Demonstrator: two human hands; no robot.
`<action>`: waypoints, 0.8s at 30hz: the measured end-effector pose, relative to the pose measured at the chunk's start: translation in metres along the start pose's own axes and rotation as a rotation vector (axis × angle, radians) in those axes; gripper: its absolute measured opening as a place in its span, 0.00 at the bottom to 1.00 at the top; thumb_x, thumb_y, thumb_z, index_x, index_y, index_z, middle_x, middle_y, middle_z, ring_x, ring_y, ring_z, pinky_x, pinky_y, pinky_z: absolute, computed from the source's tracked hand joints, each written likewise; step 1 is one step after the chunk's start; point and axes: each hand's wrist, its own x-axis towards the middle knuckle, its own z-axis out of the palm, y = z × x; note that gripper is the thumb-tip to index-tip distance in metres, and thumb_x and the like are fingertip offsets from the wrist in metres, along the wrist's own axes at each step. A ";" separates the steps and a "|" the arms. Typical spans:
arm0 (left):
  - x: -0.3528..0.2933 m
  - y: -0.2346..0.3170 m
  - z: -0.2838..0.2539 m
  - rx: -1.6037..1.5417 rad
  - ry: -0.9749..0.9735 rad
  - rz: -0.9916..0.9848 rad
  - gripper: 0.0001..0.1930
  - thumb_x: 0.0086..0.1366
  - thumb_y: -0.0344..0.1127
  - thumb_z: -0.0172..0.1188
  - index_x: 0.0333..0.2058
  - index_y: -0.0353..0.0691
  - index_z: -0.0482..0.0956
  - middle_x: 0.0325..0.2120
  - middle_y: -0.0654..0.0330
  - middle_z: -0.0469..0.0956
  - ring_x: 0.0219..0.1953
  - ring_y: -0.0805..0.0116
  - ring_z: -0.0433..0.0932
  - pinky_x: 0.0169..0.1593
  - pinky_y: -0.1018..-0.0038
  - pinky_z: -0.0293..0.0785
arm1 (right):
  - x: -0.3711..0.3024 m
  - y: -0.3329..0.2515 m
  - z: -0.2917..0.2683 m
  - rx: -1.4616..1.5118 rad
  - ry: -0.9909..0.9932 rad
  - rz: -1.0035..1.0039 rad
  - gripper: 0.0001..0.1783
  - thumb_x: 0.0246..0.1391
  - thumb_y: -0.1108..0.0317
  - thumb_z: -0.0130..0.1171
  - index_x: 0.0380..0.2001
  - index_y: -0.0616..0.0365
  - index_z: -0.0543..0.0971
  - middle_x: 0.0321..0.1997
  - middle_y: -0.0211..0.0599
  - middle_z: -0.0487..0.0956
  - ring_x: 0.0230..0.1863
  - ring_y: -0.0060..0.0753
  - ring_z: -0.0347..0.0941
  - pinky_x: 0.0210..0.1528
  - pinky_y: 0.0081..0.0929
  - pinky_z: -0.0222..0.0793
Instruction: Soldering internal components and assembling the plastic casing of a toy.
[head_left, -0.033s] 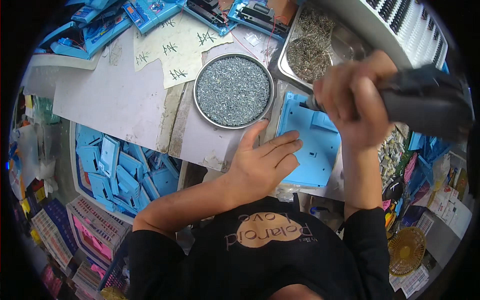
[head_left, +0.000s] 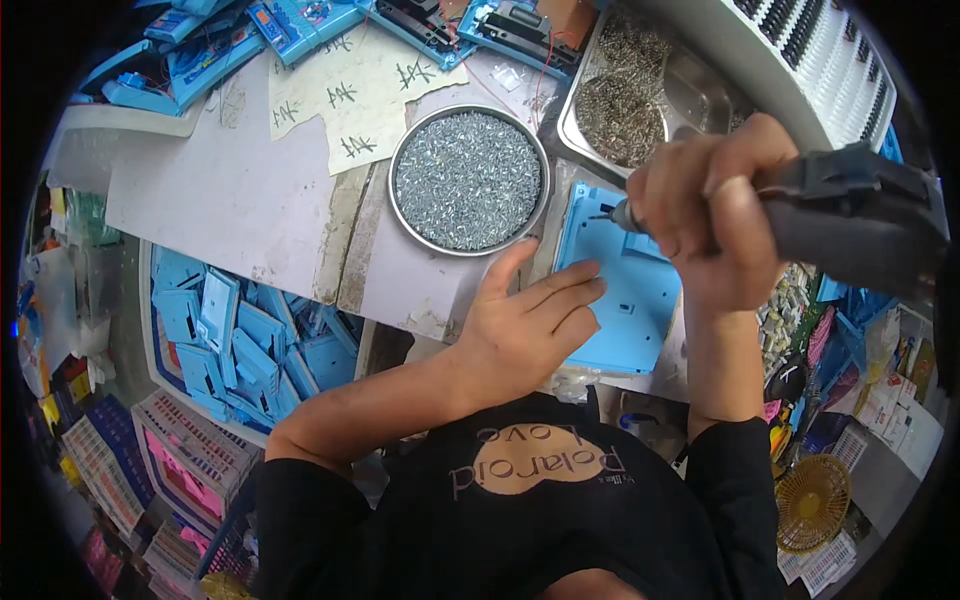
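A light-blue plastic panel [head_left: 628, 290] with small holes and a raised box-like part lies on the table in front of me. My left hand [head_left: 535, 325] is open, with fingers stretched out over the panel's left edge and the thumb pointing toward the pan of screws [head_left: 468, 180]. Gripped in my right hand [head_left: 712, 210] is a dark power screwdriver [head_left: 850, 215], held sideways above the panel's right part. Its thin bit points left over the panel's far left corner; whether the tip touches is hard to tell.
Beyond the panel stands a metal tray [head_left: 620, 95] of small springs. At the left, a bin [head_left: 250, 340] holds several blue panels. Blue toy housings [head_left: 510, 30] with wires line the far edge, near a sheet of marked paper [head_left: 350, 100]. A white rack [head_left: 820, 60] fills the far right.
My right hand and the screwdriver have shifted slightly; the thin bit, hard to see before, now shows clearly. My left hand has stayed in place.
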 end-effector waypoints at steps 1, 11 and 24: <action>-0.001 0.000 0.000 0.012 -0.012 -0.009 0.10 0.60 0.35 0.69 0.36 0.46 0.76 0.50 0.64 0.82 0.59 0.68 0.79 0.69 0.47 0.54 | -0.003 0.005 0.001 -0.140 0.003 0.008 0.12 0.66 0.64 0.58 0.33 0.53 0.66 0.15 0.30 0.66 0.15 0.22 0.59 0.25 0.27 0.62; 0.007 -0.005 -0.002 -0.197 0.073 -0.088 0.10 0.59 0.33 0.71 0.35 0.44 0.78 0.45 0.63 0.86 0.54 0.66 0.83 0.70 0.46 0.52 | -0.012 0.002 0.007 -0.175 0.061 0.073 0.12 0.65 0.59 0.60 0.38 0.52 0.70 0.16 0.25 0.69 0.16 0.20 0.62 0.25 0.23 0.62; 0.015 -0.001 -0.029 -0.271 0.098 -0.250 0.09 0.56 0.25 0.71 0.35 0.44 0.83 0.36 0.60 0.88 0.43 0.65 0.87 0.74 0.44 0.44 | -0.032 -0.047 0.025 -0.052 -0.116 -0.024 0.14 0.67 0.51 0.56 0.42 0.48 0.70 0.18 0.19 0.71 0.16 0.18 0.68 0.24 0.22 0.68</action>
